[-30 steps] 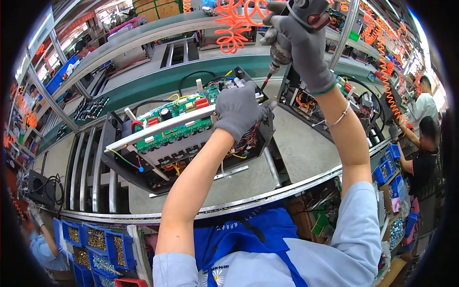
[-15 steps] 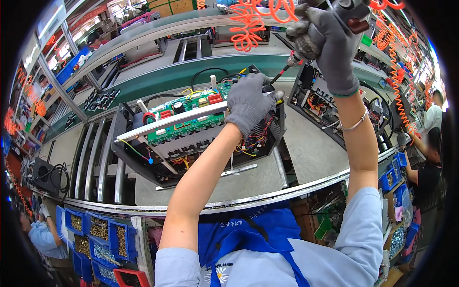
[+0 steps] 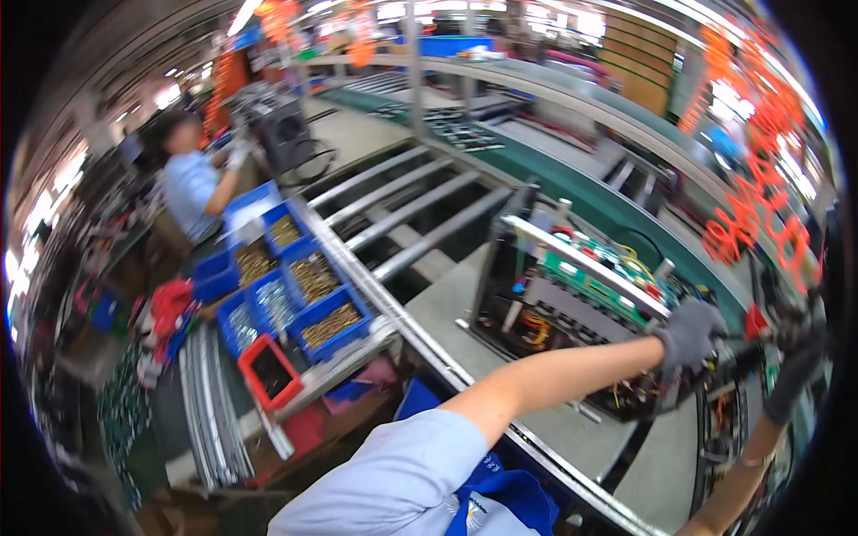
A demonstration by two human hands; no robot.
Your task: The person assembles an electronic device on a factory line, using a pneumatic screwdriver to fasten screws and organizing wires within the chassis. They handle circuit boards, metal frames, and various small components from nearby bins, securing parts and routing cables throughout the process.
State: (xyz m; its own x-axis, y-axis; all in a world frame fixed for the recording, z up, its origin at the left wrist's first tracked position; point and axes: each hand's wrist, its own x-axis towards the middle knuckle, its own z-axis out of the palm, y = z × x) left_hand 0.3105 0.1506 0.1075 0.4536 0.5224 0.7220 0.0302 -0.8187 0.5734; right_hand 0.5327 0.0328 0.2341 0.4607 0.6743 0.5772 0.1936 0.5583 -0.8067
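Open electronics unit (image 3: pixel 572 308) on worktop (image 3: pixel 438 313), long axis slanting down rightward; left grip (image 3: pixel 690 336) nearer, at its right end, unit's bulk lying leftward, finger closure blurred, cannot tell; right grip (image 3: pixel 799 362) farther right, looks wrapped round blurred driver (image 3: pixel 790 334)

Light-blue short-sleeved shirt (image 3: pixel 384 473), blue apron (image 3: pixel 529 500) with white lettering (image 3: pixel 493 464), left hand (image 3: pixel 690 335) and right hand (image 3: pixel 798 366) grey-gloved, thin right-wrist bracelet (image 3: pixel 758 462)
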